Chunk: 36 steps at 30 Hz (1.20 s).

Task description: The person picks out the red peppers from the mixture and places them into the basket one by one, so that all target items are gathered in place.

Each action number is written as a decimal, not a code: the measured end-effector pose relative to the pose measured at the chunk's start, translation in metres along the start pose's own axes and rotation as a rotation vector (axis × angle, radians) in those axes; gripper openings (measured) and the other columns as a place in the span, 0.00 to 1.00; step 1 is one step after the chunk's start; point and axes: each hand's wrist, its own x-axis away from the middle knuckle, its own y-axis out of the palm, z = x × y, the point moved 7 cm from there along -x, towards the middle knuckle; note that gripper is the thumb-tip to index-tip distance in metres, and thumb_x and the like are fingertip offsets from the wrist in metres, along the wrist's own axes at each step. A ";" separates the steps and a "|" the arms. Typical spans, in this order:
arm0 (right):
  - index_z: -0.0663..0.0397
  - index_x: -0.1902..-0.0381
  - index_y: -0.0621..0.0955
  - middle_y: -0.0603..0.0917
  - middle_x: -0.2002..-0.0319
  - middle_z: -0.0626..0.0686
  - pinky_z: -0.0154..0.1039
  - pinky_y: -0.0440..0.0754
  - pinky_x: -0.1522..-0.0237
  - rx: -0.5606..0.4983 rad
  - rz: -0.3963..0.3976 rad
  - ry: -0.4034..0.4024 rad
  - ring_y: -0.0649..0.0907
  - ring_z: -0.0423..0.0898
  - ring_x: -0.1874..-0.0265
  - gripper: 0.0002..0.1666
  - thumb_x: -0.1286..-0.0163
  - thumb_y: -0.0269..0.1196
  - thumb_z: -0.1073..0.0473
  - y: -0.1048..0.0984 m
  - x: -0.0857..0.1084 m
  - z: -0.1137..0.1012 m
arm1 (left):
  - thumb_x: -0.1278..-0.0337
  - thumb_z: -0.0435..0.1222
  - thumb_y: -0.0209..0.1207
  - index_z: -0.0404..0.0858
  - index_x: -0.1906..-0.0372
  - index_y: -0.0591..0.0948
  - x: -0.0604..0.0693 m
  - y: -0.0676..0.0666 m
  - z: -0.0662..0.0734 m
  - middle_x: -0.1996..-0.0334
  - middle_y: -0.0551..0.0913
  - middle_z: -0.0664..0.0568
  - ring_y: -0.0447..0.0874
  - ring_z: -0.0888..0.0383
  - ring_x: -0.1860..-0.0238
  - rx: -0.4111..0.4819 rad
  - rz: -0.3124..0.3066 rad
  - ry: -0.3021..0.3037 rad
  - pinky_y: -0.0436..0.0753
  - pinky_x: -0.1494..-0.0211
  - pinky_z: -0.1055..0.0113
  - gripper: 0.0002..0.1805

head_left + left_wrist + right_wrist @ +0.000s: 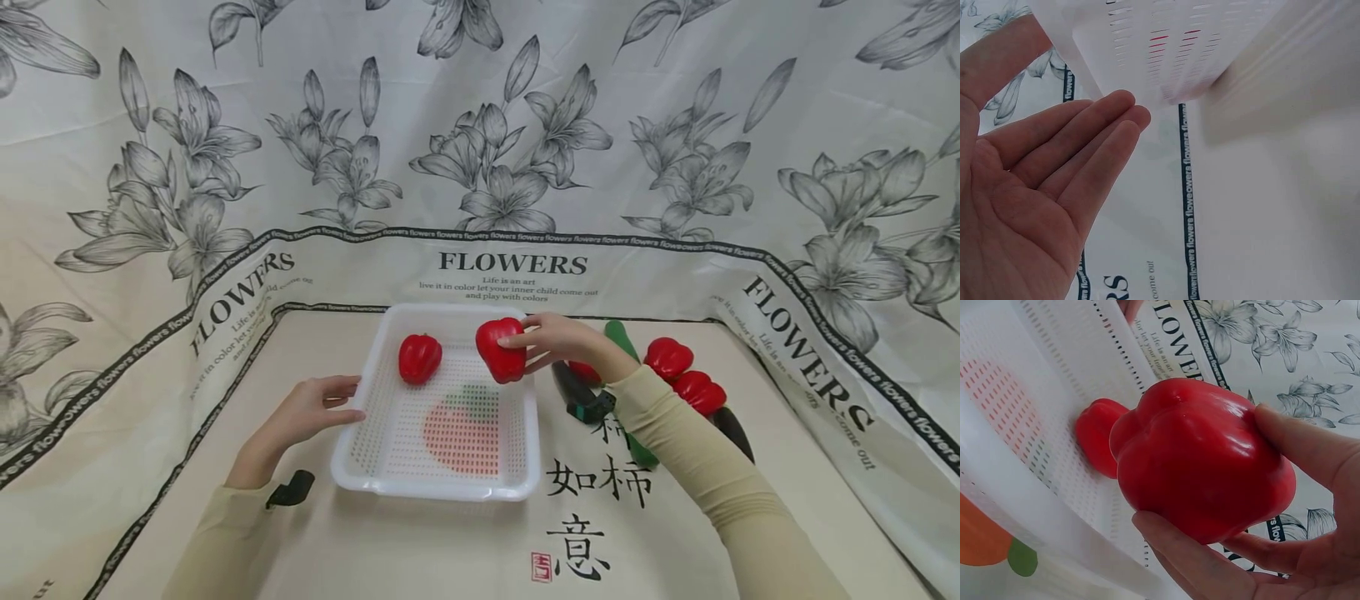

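A red bell pepper (501,350) is pinched between the thumb and fingers of the right hand (558,337), over the right side of a white perforated basket (435,488). In the right wrist view the held pepper (1204,462) hides part of the basket. Another red pepper (420,359) lies inside, toward the basket's back left. The left hand (311,408) is at the basket's left rim, thumb over the edge; in the left wrist view its fingers (1094,137) are fairly straight beside the basket wall.
Right of the basket, partly behind the right arm, lie a long green vegetable (619,335), a dark eggplant (572,387) and several red peppers (669,357). Another dark vegetable (732,432) is farther right. A flower-printed curtain (480,125) stands behind the table.
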 end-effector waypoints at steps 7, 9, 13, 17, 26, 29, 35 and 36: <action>0.62 0.36 0.64 0.76 0.43 0.63 0.48 0.85 0.52 0.015 -0.008 -0.006 0.82 0.59 0.50 0.42 0.40 0.67 0.47 0.004 -0.011 -0.005 | 0.53 0.45 0.70 0.35 0.39 0.74 0.000 -0.001 0.000 0.42 0.77 0.40 0.77 0.41 0.42 0.004 0.003 0.001 0.80 0.43 0.51 0.36; 0.62 0.35 0.63 0.75 0.42 0.63 0.49 0.84 0.52 -0.002 -0.012 0.004 0.81 0.59 0.49 0.43 0.40 0.67 0.47 0.005 -0.015 -0.006 | 0.54 0.45 0.70 0.35 0.39 0.74 0.000 -0.001 0.001 0.42 0.78 0.40 0.77 0.41 0.42 0.009 0.004 0.002 0.80 0.43 0.50 0.36; 0.62 0.34 0.63 0.73 0.41 0.62 0.49 0.84 0.51 -0.030 -0.020 0.026 0.79 0.60 0.46 0.43 0.39 0.66 0.48 0.008 -0.022 -0.006 | 0.54 0.45 0.70 0.35 0.39 0.74 -0.001 -0.001 0.001 0.43 0.78 0.40 0.78 0.42 0.43 0.010 0.005 0.010 0.79 0.42 0.51 0.36; 0.62 0.36 0.66 0.74 0.42 0.62 0.49 0.84 0.51 -0.029 -0.025 0.022 0.79 0.60 0.46 0.39 0.38 0.65 0.49 0.013 -0.029 -0.009 | 0.54 0.45 0.70 0.33 0.39 0.74 -0.001 -0.001 0.001 0.43 0.78 0.39 0.78 0.42 0.43 0.013 0.007 0.020 0.80 0.42 0.52 0.36; 0.63 0.37 0.66 0.75 0.43 0.63 0.53 0.80 0.45 -0.070 -0.044 0.038 0.79 0.60 0.47 0.37 0.37 0.65 0.51 0.024 -0.045 -0.013 | 0.53 0.44 0.70 0.32 0.39 0.74 0.000 -0.002 0.000 0.43 0.78 0.37 0.78 0.41 0.43 0.035 0.007 0.034 0.80 0.43 0.51 0.36; 0.63 0.36 0.65 0.75 0.43 0.64 0.54 0.80 0.45 -0.064 -0.049 0.041 0.79 0.60 0.46 0.37 0.37 0.64 0.51 0.028 -0.050 -0.014 | 0.54 0.44 0.70 0.33 0.39 0.74 -0.001 -0.002 -0.001 0.43 0.78 0.38 0.78 0.41 0.43 0.034 0.009 0.023 0.80 0.43 0.52 0.36; 0.64 0.37 0.66 0.76 0.44 0.64 0.50 0.83 0.50 -0.066 -0.052 0.037 0.80 0.60 0.48 0.36 0.37 0.64 0.51 0.034 -0.061 -0.014 | 0.53 0.44 0.70 0.33 0.39 0.74 -0.001 -0.001 -0.001 0.43 0.78 0.38 0.78 0.41 0.43 0.025 0.003 0.022 0.80 0.43 0.52 0.36; 0.64 0.38 0.67 0.76 0.45 0.64 0.51 0.83 0.50 -0.066 -0.052 0.037 0.80 0.59 0.48 0.36 0.37 0.65 0.51 0.035 -0.062 -0.014 | 0.53 0.45 0.70 0.33 0.39 0.74 -0.001 -0.001 -0.001 0.43 0.78 0.38 0.78 0.41 0.43 0.026 0.004 0.018 0.80 0.43 0.52 0.36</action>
